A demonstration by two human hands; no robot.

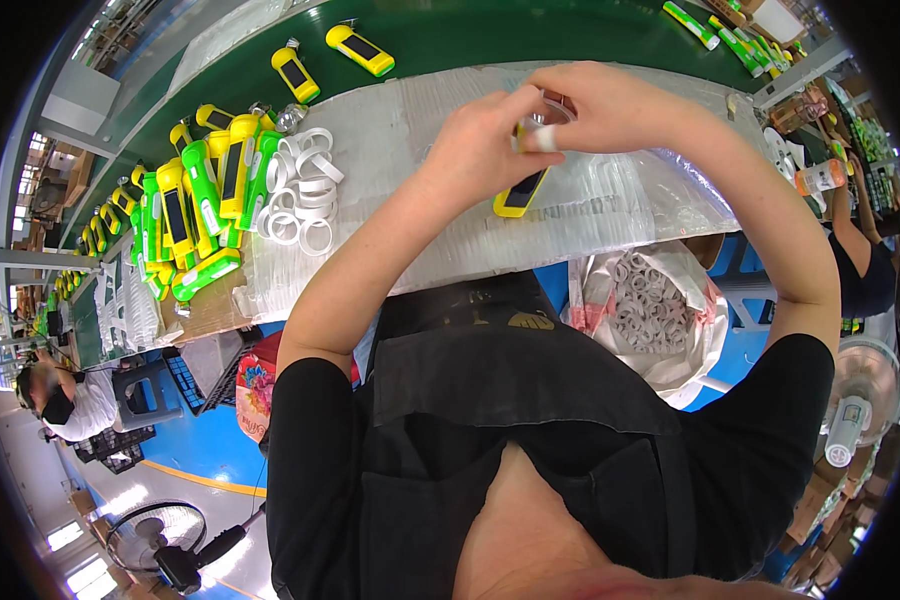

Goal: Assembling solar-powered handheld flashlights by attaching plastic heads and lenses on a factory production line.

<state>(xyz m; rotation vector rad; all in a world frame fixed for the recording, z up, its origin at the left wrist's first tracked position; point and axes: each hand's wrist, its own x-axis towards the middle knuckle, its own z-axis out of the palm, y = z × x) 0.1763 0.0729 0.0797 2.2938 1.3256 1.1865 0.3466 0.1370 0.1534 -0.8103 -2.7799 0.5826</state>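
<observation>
My left hand point(482, 142) is closed around the head end of a yellow flashlight point(516, 200), whose dark panel and tail show below the fingers. Curled over the same end, my right hand point(610, 108) has its fingers and thumb on a white plastic ring point(540, 138). A clear, shiny round part shows between the two hands; the fingers hide how it meets the ring. To the left of my hands lies a loose heap of white rings point(315, 190) on the plastic-covered bench point(400, 130). Beside it is a pile of yellow and green flashlights point(202, 185).
Beyond the bench runs a green conveyor belt point(450, 40) carrying more flashlights point(360, 50). Below the bench edge, a white sack point(705, 345) holds many rings. A fan point(155, 535) stands at lower left. Other people point(70, 400) sit at left and far right.
</observation>
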